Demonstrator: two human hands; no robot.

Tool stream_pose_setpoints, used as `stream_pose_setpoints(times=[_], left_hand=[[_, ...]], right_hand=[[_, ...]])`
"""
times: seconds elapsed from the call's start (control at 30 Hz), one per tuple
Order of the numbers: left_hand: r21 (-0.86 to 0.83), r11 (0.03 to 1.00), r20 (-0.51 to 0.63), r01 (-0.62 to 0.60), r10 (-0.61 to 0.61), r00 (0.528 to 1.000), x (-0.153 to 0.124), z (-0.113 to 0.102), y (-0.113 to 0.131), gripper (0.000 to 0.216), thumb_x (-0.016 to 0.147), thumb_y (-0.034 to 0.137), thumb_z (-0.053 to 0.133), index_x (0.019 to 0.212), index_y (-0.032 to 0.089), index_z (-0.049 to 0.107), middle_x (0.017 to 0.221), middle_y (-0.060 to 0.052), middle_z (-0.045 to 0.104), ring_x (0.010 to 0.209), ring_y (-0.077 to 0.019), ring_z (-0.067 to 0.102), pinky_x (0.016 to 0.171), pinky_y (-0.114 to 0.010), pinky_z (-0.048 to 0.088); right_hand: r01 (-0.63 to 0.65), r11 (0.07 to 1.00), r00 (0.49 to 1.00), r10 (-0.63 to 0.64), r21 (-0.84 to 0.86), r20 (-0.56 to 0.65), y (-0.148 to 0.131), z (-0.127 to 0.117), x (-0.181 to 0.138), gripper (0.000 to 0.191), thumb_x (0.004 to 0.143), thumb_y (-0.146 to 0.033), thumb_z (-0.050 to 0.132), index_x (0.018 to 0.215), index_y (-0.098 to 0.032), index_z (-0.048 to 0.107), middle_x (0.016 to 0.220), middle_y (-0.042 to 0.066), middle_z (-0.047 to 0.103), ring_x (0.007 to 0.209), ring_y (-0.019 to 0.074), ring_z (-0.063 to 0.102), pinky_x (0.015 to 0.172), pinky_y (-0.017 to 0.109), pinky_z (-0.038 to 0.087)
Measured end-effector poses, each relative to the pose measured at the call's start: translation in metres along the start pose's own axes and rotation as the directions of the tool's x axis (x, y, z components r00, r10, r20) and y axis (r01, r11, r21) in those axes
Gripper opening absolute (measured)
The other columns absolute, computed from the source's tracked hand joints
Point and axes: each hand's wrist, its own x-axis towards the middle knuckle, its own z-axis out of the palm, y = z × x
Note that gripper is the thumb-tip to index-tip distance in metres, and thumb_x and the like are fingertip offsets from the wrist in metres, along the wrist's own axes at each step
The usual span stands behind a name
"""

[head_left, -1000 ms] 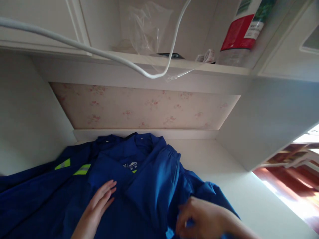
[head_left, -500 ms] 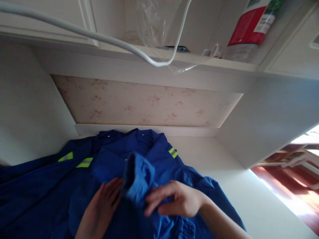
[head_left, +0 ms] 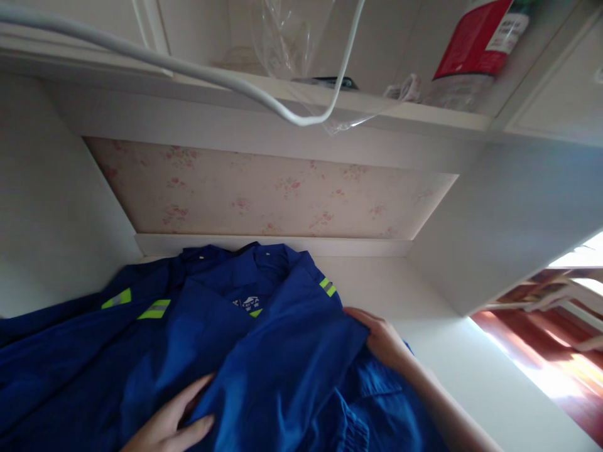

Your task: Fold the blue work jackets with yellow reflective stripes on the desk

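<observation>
A blue work jacket [head_left: 277, 351] with yellow-green and grey reflective strips lies face up, its collar towards the back. My right hand [head_left: 384, 339] grips the outer edge of its front panel at the right, fingertips partly hidden by cloth. At the lower middle, my left hand [head_left: 174, 420] rests on the jacket with thumb and forefinger apart beside a fold; its other fingers are hidden. White printed lettering [head_left: 249, 303] shows inside the neck opening. Another dark blue garment [head_left: 70, 339] with similar strips lies beside and partly under it at the left.
The clothes lie on a white surface [head_left: 381, 282] between white side panels [head_left: 509, 220]. Above hangs an open shelf [head_left: 424, 116] holding a plastic bag [head_left: 287, 44] and a red-labelled bottle [head_left: 475, 50]. A white cable [head_left: 211, 76] loops across the front.
The bunched sleeve cuff over the jacket's middle has gone from there. My right hand has moved right and back to the panel's edge; my left hand has moved down and left. The neck lettering now shows.
</observation>
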Motion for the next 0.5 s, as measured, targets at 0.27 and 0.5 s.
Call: stream_pose_setpoints(times=[0.27,0.5], left_hand=[[-0.061,0.998,0.228,0.005,0.009,0.974,0.024,0.066,0.087,0.087,0.077,0.072,0.057,0.145,0.021,0.039,0.128,-0.013,0.063,0.110,-0.0274,0.064,0.093,-0.040,0.052],[0.231,0.972,0.197,0.054,-0.101,0.975,0.001,0.100,0.019,0.089,0.054,0.067,0.077,0.132,0.026,0.061,0.144,-0.010,0.053,0.141,-0.0433,0.032,0.120,-0.055,0.018]], right_hand=[[-0.374,0.773,0.857,0.499,0.512,-0.127,0.045,-0.071,0.019,0.063,0.074,-0.031,0.059,0.136,-0.020,0.053,0.121,0.014,0.068,0.109,0.0331,0.065,0.086,0.048,0.055],[-0.290,0.902,0.861,0.392,0.321,-0.324,0.077,-0.094,0.039,0.057,0.083,-0.042,0.046,0.135,-0.019,0.049,0.144,0.013,0.051,0.130,0.0245,0.050,0.099,0.035,0.049]])
